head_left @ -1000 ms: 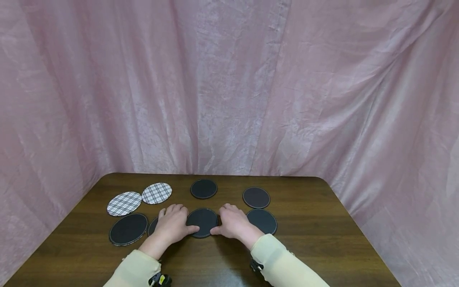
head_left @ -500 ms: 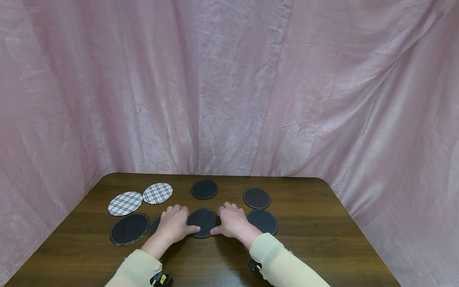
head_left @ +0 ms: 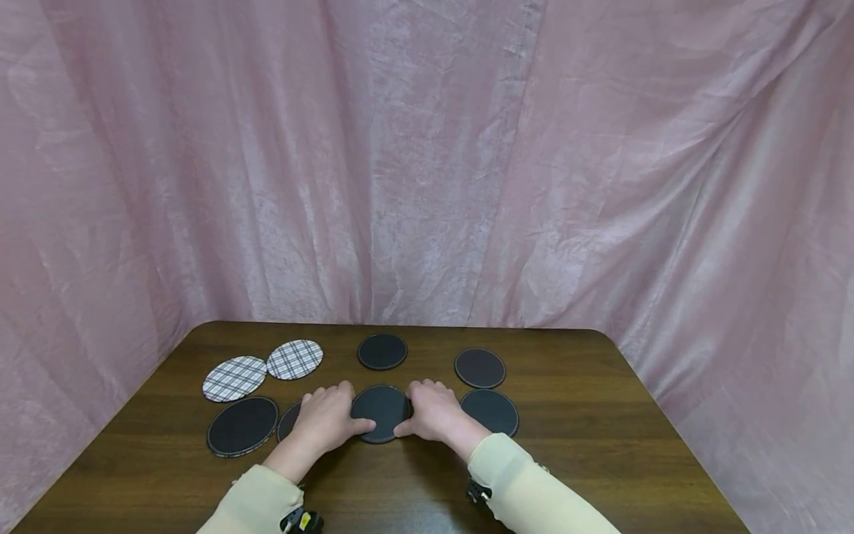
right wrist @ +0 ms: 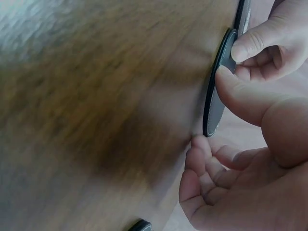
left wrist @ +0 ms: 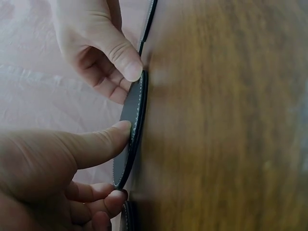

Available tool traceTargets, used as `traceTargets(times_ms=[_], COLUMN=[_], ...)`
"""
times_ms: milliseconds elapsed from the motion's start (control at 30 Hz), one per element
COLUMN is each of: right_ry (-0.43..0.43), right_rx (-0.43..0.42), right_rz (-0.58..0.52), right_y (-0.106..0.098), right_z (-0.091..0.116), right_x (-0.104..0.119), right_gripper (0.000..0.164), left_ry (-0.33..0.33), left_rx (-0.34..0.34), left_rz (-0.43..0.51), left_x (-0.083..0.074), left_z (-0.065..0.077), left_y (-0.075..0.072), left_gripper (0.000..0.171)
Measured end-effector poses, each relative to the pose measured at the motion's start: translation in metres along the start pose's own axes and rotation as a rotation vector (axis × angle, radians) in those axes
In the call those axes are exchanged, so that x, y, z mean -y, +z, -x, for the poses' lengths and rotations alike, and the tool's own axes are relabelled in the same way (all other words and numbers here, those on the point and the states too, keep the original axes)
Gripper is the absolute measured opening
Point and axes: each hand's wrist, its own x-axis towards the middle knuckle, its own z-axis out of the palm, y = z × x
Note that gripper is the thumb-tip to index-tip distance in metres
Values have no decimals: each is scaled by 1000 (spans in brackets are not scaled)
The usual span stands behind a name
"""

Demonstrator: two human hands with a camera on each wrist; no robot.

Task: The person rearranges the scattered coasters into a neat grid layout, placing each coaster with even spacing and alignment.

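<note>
A round black coaster (head_left: 379, 415) with a pale stitched rim lies at the middle front of the group, between both hands. The left hand (head_left: 327, 419) grips its left edge, thumb on the top face and fingers at the side. On the opposite edge the right hand (head_left: 437, 414) pinches it the same way. In the left wrist view the coaster (left wrist: 126, 118) is seen almost edge-on, with both thumbs on its face. From the right wrist, the coaster (right wrist: 215, 103) looks slightly raised at one edge. Behind the left hand, another black coaster (head_left: 287, 420) is partly hidden.
On the brown wooden table (head_left: 567, 475), two plaid white coasters (head_left: 235, 379) lie back left, above a larger black disc (head_left: 242, 426). Another black coaster (head_left: 382, 351) lies at the back. To the right are a dark brownish coaster (head_left: 480, 368) and a black one (head_left: 492, 409).
The hands stay at the same coaster. Its far edge appears slightly higher now, as if tilted up a little; the other coasters keep their places.
</note>
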Motion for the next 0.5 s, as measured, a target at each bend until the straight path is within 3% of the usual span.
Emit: traceTargets(times_ms=[100,333,433,500], right_ry=[-14,-47,-30,-28], right_rx=[8,-2,10,10], right_rz=[-23,-137,-201,-226], right_y=[4,51,57,49], right_z=[-6,-40,-43,-36], right_x=[-8,-55,-61,-56], right_gripper=[60,66,65,60], left_ry=[2,17,19,21], left_rx=[-2,-22,-27,-26], left_rz=[9,39,57,71], left_x=[-2,-2,-3,-4], left_z=[0,0,0,0], left_y=[0,4,5,6], left_gripper=[61,61,61,61])
